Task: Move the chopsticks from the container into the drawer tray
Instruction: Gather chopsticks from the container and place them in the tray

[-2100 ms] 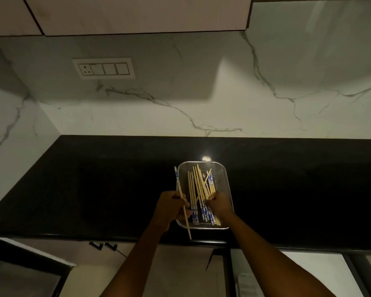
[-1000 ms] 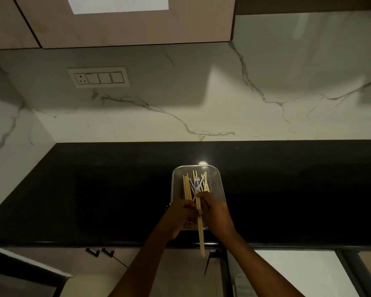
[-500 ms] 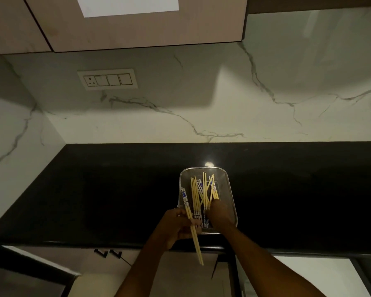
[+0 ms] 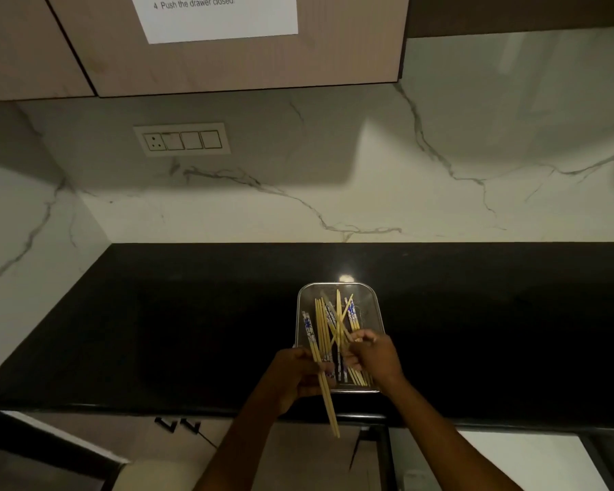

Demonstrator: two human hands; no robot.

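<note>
Seen from a single wide-angle camera worn on the person's head, facing forward and tilted down. The left grip [image 4: 298,377] and right grip [image 4: 378,359] sit close beneath the lens, low and centre in frame. Beyond the grips, the black tabletop [image 4: 192,331] runs back to the marble wall [image 4: 369,193]; above them, the upper cabinet [image 4: 245,65] fills the top edge. Behind the grips, the forearms [image 4: 234,451] enter from the bottom edge.

The kitchen is dim. A small glare spot shines on the black counter [image 4: 192,331] just behind the container [image 4: 334,284]. The cabinet [image 4: 227,65] casts a broad shadow on the marble wall [image 4: 475,136]. Motion blur smears the right hand [image 4: 376,356] and the chopsticks [image 4: 325,395]. The edges bow.
</note>
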